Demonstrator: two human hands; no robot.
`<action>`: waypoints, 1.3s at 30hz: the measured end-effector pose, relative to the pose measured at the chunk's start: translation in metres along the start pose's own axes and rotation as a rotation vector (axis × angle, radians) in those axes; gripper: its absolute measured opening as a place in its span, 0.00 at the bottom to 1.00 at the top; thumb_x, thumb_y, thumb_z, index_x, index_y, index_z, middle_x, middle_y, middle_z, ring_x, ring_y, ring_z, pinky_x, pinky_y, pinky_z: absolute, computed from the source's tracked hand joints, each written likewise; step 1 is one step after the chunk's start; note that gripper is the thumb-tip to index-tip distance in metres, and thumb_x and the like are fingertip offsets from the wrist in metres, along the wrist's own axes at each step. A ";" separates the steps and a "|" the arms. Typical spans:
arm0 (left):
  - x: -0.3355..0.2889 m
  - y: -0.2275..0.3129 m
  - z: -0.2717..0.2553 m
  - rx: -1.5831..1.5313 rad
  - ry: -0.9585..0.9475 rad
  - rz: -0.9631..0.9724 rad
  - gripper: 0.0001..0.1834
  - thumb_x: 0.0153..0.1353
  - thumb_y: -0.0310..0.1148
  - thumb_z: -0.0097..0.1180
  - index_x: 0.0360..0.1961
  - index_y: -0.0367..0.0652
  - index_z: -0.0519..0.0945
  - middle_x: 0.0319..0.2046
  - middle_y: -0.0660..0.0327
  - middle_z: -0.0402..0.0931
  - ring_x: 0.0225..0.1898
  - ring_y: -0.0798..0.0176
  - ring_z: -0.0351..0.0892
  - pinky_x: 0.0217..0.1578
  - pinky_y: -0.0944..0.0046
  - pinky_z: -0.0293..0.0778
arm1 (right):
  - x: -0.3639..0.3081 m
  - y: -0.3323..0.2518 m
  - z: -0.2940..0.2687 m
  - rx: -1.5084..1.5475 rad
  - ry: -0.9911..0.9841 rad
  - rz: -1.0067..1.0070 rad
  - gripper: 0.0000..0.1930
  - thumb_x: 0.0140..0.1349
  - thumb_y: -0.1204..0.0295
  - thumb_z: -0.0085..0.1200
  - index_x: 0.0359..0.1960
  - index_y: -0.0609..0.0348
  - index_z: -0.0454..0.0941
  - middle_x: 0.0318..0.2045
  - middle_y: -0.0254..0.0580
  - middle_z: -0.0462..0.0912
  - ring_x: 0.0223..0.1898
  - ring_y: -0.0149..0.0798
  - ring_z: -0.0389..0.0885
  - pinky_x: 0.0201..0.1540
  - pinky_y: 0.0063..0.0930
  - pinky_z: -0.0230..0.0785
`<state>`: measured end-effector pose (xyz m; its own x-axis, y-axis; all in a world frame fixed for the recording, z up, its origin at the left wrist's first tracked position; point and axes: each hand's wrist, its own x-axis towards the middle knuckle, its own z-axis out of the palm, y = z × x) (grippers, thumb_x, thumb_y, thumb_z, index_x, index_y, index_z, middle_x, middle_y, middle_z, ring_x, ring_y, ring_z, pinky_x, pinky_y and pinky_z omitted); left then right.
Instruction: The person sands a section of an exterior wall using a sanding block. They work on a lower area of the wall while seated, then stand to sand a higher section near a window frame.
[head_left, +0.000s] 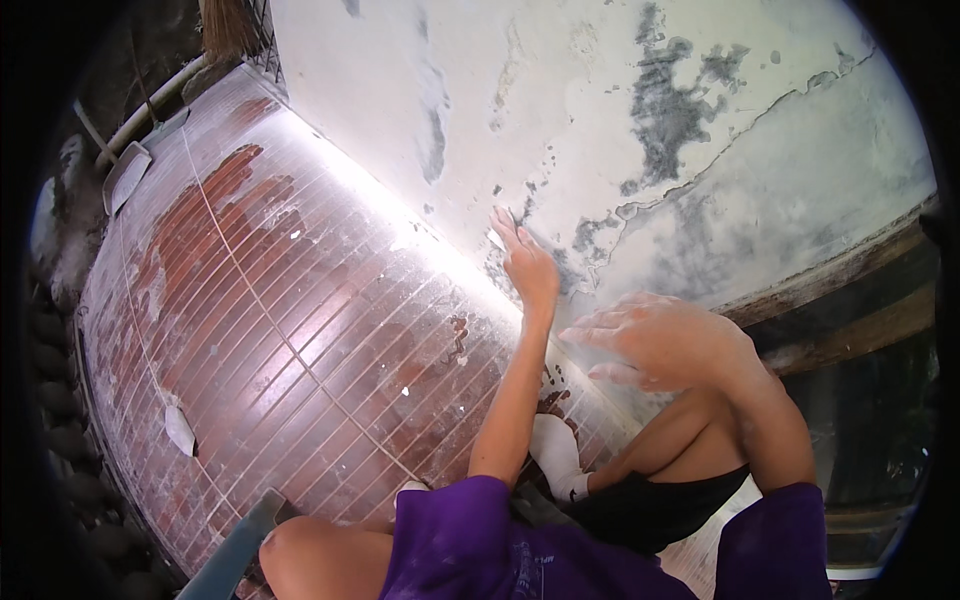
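Observation:
My left hand (527,265) presses against the lower part of a pale plastered wall (560,60), its fingers together. A thin piece with a white edge and a dark edge shows at the fingers; its kind is not clear. To the right, my right hand (660,342) is in front of the wall's base, fingers stretched out and slightly blurred, with white dust on them. Nothing shows in it. Grey patches (665,110) mark the wall where the pale coat is gone, and a jagged crack (690,185) runs across it.
Dusty red grooved floor tiles (330,330) stretch left, with a pale flake (180,430) on them. A dustpan (128,178) and a broom (228,30) are at the far left. Wooden edging (830,275) borders the wall at right. A blue-green bar (235,550) is beside my knee.

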<state>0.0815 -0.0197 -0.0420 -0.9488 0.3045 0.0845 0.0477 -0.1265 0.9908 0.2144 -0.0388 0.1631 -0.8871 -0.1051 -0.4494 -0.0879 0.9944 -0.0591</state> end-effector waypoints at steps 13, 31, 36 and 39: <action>0.003 0.005 -0.013 0.064 -0.055 -0.146 0.30 0.74 0.33 0.32 0.73 0.35 0.46 0.67 0.44 0.62 0.60 0.40 0.72 0.59 0.52 0.68 | 0.004 -0.012 -0.003 -0.018 -0.044 0.041 0.23 0.65 0.60 0.52 0.60 0.55 0.73 0.50 0.45 0.82 0.52 0.49 0.80 0.57 0.43 0.69; -0.006 0.039 0.011 -0.141 -0.020 0.110 0.31 0.74 0.30 0.32 0.72 0.28 0.40 0.71 0.41 0.53 0.71 0.41 0.54 0.70 0.52 0.53 | 0.001 -0.012 -0.002 -0.010 -0.002 0.001 0.23 0.65 0.60 0.53 0.60 0.53 0.73 0.51 0.43 0.82 0.51 0.48 0.80 0.56 0.42 0.70; 0.032 0.038 -0.004 -0.154 -0.049 0.077 0.32 0.74 0.30 0.33 0.72 0.28 0.39 0.72 0.42 0.50 0.72 0.42 0.53 0.69 0.53 0.54 | 0.000 -0.014 -0.007 0.021 -0.165 0.056 0.25 0.68 0.56 0.49 0.63 0.53 0.70 0.59 0.42 0.77 0.60 0.47 0.74 0.65 0.40 0.62; 0.018 0.041 0.003 0.008 0.018 0.229 0.32 0.74 0.34 0.32 0.74 0.35 0.40 0.69 0.46 0.57 0.61 0.42 0.71 0.57 0.52 0.69 | 0.000 -0.015 -0.009 0.012 -0.135 0.068 0.25 0.68 0.56 0.50 0.63 0.53 0.70 0.59 0.42 0.77 0.59 0.47 0.75 0.64 0.41 0.62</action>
<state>0.0674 -0.0164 0.0002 -0.9183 0.2518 0.3054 0.2648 -0.1826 0.9469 0.2117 -0.0537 0.1724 -0.8220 -0.0392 -0.5681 -0.0236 0.9991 -0.0348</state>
